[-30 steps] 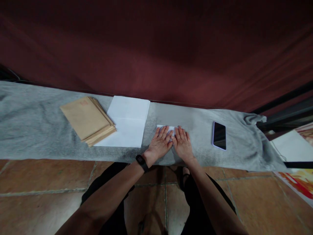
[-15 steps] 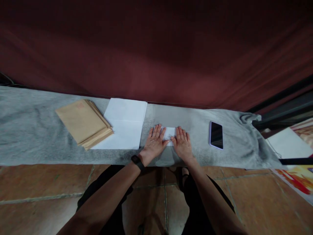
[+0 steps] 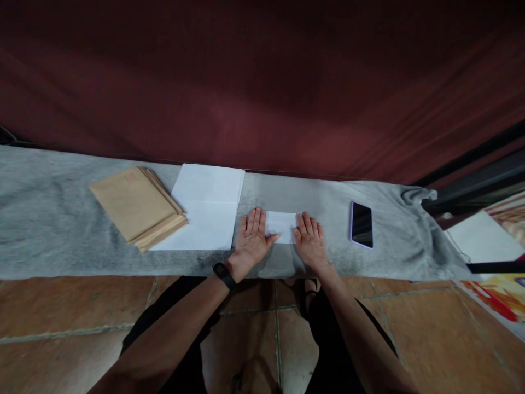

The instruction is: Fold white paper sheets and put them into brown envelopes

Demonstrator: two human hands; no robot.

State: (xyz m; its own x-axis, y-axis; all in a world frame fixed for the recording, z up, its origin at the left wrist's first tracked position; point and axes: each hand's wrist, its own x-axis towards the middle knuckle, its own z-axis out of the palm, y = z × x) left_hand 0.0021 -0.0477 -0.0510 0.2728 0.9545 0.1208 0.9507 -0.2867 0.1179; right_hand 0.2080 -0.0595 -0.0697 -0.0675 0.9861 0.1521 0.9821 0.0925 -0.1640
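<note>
A small piece of white paper, apparently folded [image 3: 281, 225], lies flat on the grey cloth between my hands. My left hand [image 3: 252, 238] rests flat at its left end, fingers stretched out and thumb reaching over the paper. At the right end my right hand [image 3: 310, 241] lies palm down with its fingers extended, covering that edge. Neither hand grips anything. Just left of my left hand is a stack of larger white paper sheets [image 3: 209, 213] with a crease across the top one.
A pile of brown envelopes [image 3: 137, 205] overlaps the white sheets' left side. To the right lies a phone [image 3: 361, 225] in a light purple case. The grey cloth [image 3: 49, 219] covers a narrow surface before a dark red curtain [image 3: 246, 120]. Tiled floor [image 3: 61, 306] shows below.
My hands have slid apart, the left one leftward and the right one slightly rightward, so more of the small white paper shows between them.
</note>
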